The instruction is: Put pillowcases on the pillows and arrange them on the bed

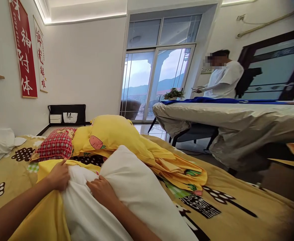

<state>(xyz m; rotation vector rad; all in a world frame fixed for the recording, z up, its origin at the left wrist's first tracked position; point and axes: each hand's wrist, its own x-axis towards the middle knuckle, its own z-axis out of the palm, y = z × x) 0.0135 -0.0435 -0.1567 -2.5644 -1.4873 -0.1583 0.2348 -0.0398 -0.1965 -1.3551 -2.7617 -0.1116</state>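
Note:
My left hand [59,175] is closed on the upper edge of a yellow pillowcase [46,217], whose cloth hangs below my forearm. White cloth [84,207] spreads between my two arms, beside the yellow fabric. My right hand [103,190] has its fingers curled into this white cloth, at the left side of a plump white pillow [136,180]. Whether those fingers pinch the pillow itself or a loose layer of cloth, I cannot tell. The pillow leans with one corner pointing up and away from me.
Beyond my hands lie a red checked cushion [58,144] and a stuffed yellow pillow [116,134] on the patterned bedsheet [239,217]. A cloth-covered table [227,113] stands to the right, with a person [223,77] behind it. A black rack [68,108] is by the wall.

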